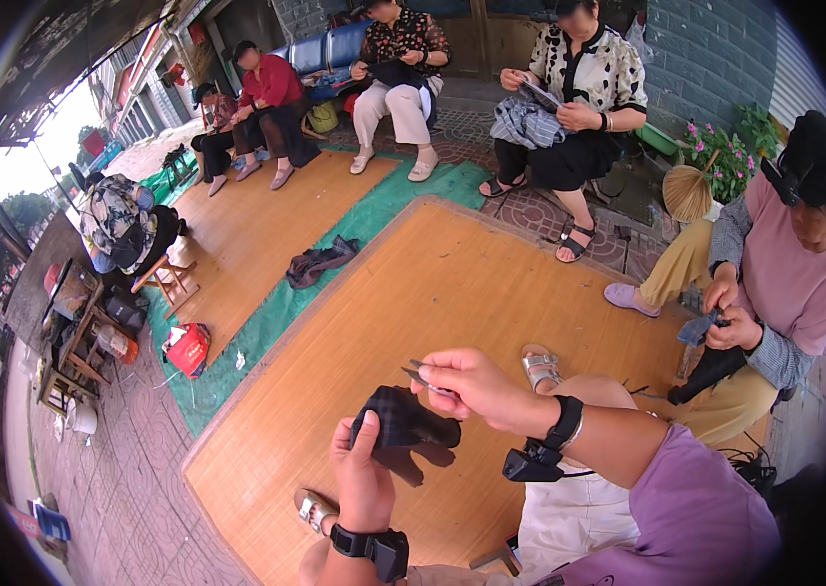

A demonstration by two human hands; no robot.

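My left hand point(364, 479) grips a dark plaid piece of cloth point(395, 418), with the thumb pressed on its near side. The cloth hangs folded above the mat, and its shadow falls just below. To the right and slightly higher, my right hand point(479, 387) is closed around small metal thread snips point(428, 380). Their two pointed tips stick out to the left, slightly apart from each other. The snips are close above the cloth's right part but look separate from it. What the cloth is made into cannot be told.
Beneath my hands spreads a tan woven mat point(335, 342); a green sheet point(237, 391) borders it. Close on my right, a seated person point(794, 254) works dark cloth by hand. Several others sit farther off. A dark garment point(320, 262) and a red bag point(186, 350) lie left.
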